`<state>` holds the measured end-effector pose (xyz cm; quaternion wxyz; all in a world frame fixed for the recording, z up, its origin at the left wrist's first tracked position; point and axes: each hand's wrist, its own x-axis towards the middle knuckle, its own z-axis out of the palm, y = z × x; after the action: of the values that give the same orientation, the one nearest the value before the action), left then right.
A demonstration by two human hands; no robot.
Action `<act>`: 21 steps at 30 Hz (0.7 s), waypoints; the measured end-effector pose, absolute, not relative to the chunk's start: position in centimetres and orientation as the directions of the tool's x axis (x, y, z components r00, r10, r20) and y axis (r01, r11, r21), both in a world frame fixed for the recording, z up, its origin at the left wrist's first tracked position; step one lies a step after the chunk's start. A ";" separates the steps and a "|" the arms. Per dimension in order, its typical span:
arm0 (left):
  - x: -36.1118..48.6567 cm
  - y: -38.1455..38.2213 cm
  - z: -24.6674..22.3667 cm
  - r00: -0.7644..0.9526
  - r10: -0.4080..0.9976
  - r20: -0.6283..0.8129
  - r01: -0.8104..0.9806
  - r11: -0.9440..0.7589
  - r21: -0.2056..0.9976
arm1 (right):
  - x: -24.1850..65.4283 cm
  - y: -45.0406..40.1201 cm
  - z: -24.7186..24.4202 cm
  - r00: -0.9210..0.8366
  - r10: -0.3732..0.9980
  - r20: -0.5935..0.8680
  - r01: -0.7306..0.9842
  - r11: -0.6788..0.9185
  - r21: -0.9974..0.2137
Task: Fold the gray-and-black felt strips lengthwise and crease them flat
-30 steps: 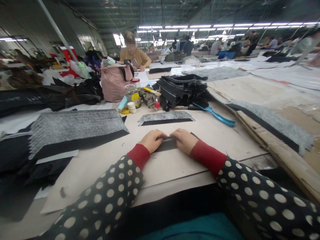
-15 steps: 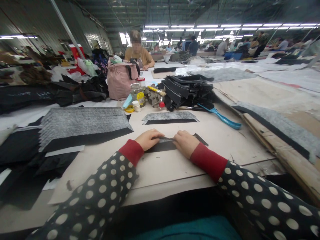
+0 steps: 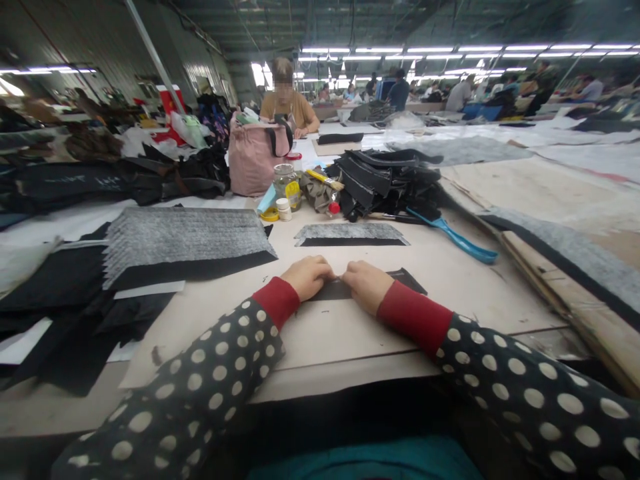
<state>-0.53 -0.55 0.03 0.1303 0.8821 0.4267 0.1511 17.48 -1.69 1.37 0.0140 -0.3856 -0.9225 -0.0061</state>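
A dark fabric strip (image 3: pixel 334 291) lies on the pale board (image 3: pixel 340 333) in front of me. Along its far edge, my left hand (image 3: pixel 309 277) has its fingers closed on the strip. My right hand (image 3: pixel 367 285) pinches the same edge just to the right, and the fingertips of both hands nearly meet. The strip's right end shows beyond my right hand; part of it is hidden under both hands. Just past my hands lies a small stack of grey-faced pieces with black edges (image 3: pixel 353 235).
On the left is a larger fanned stack of grey-faced pieces (image 3: pixel 190 237). Behind stand a glass jar (image 3: pixel 285 177), a white bottle (image 3: pixel 283 209), a pink bag (image 3: pixel 255 157) and a pile of black pieces (image 3: pixel 380 177). A blue-handled tool (image 3: pixel 460 239) lies right. A person (image 3: pixel 287 100) sits opposite.
My hands have come closer together along the strip's far edge, the left one moving toward the right. The whole view has shifted slightly, so the surroundings appear further right.
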 end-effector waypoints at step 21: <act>-3.2 -0.5 -0.2 0.380 0.918 0.110 0.420 -0.277 0.864 | 21.6 -4.0 5.6 -0.715 0.623 -0.319 0.699 0.631 -0.336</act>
<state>-3.20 -0.47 -0.22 0.3910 0.7330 0.4566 0.3184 21.65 -4.04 5.59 -0.0864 -0.3677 -0.8989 0.2220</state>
